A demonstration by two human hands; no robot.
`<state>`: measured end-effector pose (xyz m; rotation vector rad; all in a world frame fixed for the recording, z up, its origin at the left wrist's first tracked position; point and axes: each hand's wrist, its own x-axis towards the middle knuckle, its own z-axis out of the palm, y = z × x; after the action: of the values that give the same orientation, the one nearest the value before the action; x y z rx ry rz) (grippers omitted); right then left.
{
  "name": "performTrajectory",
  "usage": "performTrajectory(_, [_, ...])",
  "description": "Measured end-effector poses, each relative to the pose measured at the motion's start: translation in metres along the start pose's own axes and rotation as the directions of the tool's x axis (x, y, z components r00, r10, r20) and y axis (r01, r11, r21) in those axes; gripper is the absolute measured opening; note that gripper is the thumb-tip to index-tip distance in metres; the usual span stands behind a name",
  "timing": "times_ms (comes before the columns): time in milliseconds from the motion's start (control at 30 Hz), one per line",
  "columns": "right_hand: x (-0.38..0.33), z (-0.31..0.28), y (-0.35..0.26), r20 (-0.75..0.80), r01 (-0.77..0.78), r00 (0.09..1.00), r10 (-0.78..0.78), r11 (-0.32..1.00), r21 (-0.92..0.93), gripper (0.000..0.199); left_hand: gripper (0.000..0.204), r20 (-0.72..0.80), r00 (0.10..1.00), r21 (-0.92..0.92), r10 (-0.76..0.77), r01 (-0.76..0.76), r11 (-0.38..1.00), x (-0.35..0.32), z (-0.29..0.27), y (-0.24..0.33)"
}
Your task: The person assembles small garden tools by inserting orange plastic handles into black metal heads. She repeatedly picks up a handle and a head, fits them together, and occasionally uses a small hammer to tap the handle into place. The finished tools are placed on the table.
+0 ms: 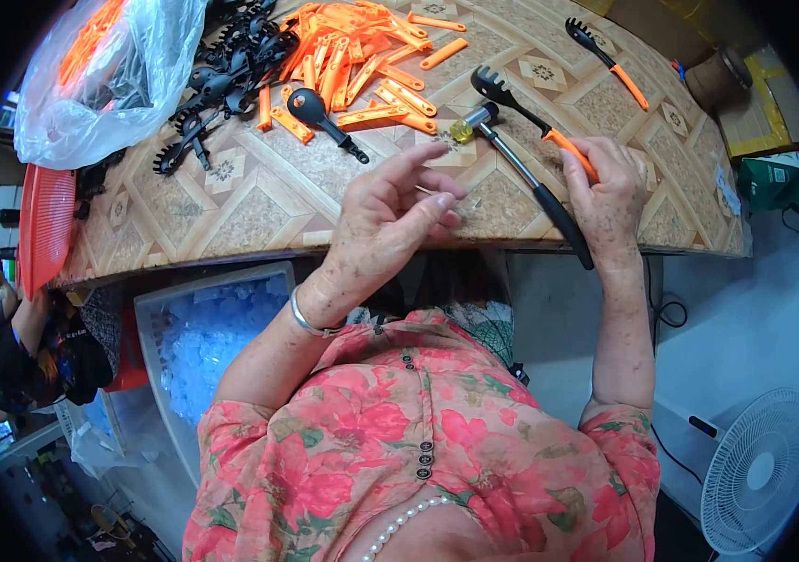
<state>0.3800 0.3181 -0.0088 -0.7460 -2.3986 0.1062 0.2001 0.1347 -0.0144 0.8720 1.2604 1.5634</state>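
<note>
In my right hand (605, 183) is a pasta server with a black toothed head (498, 86) and an orange handle, which my fingers grip. My left hand (399, 201) hovers over the table's near edge, fingers apart and bent, with nothing seen in it. Between the two hands lies a small mallet (526, 173) with a clear yellow face and a black grip that juts past the edge. A black utensil head (324, 122), round and spoon-like, rests beyond my left hand. Farther off is a heap of loose orange handles (334, 61).
Black toothed heads (231, 70) are piled at the back left, beside a clear plastic bag (109, 84) and a red basket (46, 225). Another orange-handled pasta server (608, 62) lies back right, near cardboard boxes (784, 98) and a spool (718, 80). A white fan (760, 468) stands lower right.
</note>
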Motion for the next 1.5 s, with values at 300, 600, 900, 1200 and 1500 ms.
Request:
performTrajectory(300, [-0.035,-0.006,-0.065,0.193,-0.247,0.969,0.154,0.631,0.736,0.011,0.034,-0.009,1.000,-0.166,0.009,-0.011,0.986,-0.015,0.012,-0.005])
performTrajectory(600, [-0.056,0.007,-0.096,0.304,-0.262,0.951,0.062,0.685,0.680,0.015,0.024,-0.074,0.995,-0.225,-0.068,0.050,0.973,-0.041,0.008,-0.017])
performTrajectory(900, [-0.057,-0.004,-0.084,0.462,-0.423,0.884,0.065,0.528,0.736,0.017,0.053,-0.245,0.967,-0.367,0.073,-0.162,0.916,-0.053,-0.017,-0.006])
performTrajectory(1200, [-0.032,-0.024,-0.082,0.527,-0.145,0.804,-0.274,0.770,0.622,0.017,0.021,0.327,0.943,0.571,-0.055,-0.152,0.807,-0.058,-0.005,0.023])
performTrajectory(1500, [-0.034,-0.001,-0.032,0.186,0.127,0.974,-0.127,0.992,0.014,0.036,0.017,-0.067,0.977,0.094,-0.204,0.210,0.973,-0.067,0.004,-0.023])
